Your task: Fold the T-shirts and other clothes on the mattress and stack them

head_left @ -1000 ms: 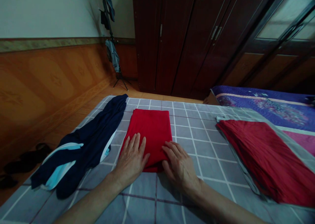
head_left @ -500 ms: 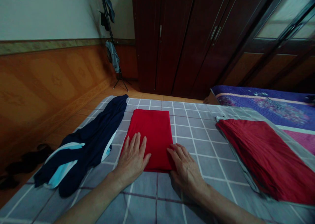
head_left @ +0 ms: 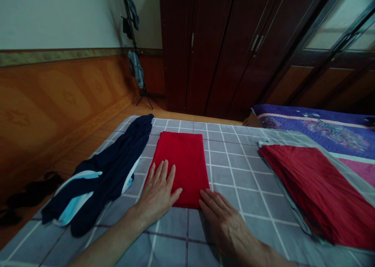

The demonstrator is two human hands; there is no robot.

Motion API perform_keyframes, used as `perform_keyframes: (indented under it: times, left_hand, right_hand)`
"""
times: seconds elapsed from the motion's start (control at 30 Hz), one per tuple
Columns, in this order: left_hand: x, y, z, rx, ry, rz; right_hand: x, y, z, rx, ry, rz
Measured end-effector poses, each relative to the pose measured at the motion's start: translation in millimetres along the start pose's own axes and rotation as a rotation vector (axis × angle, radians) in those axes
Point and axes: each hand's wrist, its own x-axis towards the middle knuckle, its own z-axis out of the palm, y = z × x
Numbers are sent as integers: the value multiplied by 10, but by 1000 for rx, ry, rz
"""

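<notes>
A folded red cloth (head_left: 183, 161), neatly rectangular, lies flat on the grey checked bedsheet (head_left: 234, 173) in front of me. My left hand (head_left: 158, 189) rests flat on its near left part, fingers spread and pointing away. At the near right corner, the fingertips of my right hand (head_left: 224, 216) touch the cloth's edge. Those fingers are stretched out and lie close together, and the right thumb is hidden. To the left is a dark navy garment (head_left: 108, 161) with white and light blue panels, laid lengthwise along the bed's side.
A larger red garment (head_left: 316, 185) lies over grey cloth at the right. Beyond it is a purple flowered bedspread (head_left: 328, 130). A dark wooden wardrobe (head_left: 202, 52) stands behind the bed, beside a coat stand (head_left: 133, 36). Dark shoes (head_left: 35, 192) sit on the floor at left.
My right hand has slid nearer to me along the cloth's right edge, down to the near corner. My left hand stays on the cloth. The view has shifted slightly.
</notes>
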Motion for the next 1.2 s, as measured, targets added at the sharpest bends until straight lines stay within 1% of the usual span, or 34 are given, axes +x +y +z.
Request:
perform_keyframes:
  times: [0.07, 0.13, 0.2, 0.23, 0.3, 0.4, 0.5, 0.6, 0.67, 0.8, 0.9, 1.0, 1.07, 1.2]
  left_hand:
    - [-7, 25, -28, 1, 20, 31]
    - [-20, 52, -42, -8, 34, 110]
    - [-35, 70, -42, -30, 30, 183]
    - [-40, 73, -38, -42, 21, 196]
    - [-47, 63, -29, -57, 4, 176]
    - [-42, 14, -12, -62, -16, 130]
    - [-25, -54, 13, -66, -26, 101]
    - [-1, -103, 34, -67, -41, 69]
    - [14, -116, 33, -68, -56, 44]
    - [28, -131, -17, -104, -123, 46]
    - [30, -145, -67, -148, -193, 46]
    - [28, -144, -92, -173, -216, 40]
    - [23, -136, -94, -171, -199, 54]
    - [12, -131, -103, -182, -182, 122]
  right_hand:
    - [51, -32, -109, 106, -47, 38]
    - [173, -60, -190, 194, -113, 81]
    - [315, -83, -213, 202, -159, 104]
    - [379, -96, -203, 180, -175, 110]
    - [478, -127, -163, 130, -218, 110]
    - [566, -186, -120, 121, -276, 60]
    - [635, -250, -134, 182, -301, 5]
    - [700, -304, -151, 290, -323, 25]
    - [724, -315, -130, 401, -315, 62]
    - [687, -220, -32, 608, -226, 184]
    - [612, -83, -17, 689, -263, 260]
    - [567, -16, -76, 676, -308, 336]
    - [565, -41, -118, 677, -306, 337]
    - [599, -128, -149, 692, -290, 271]
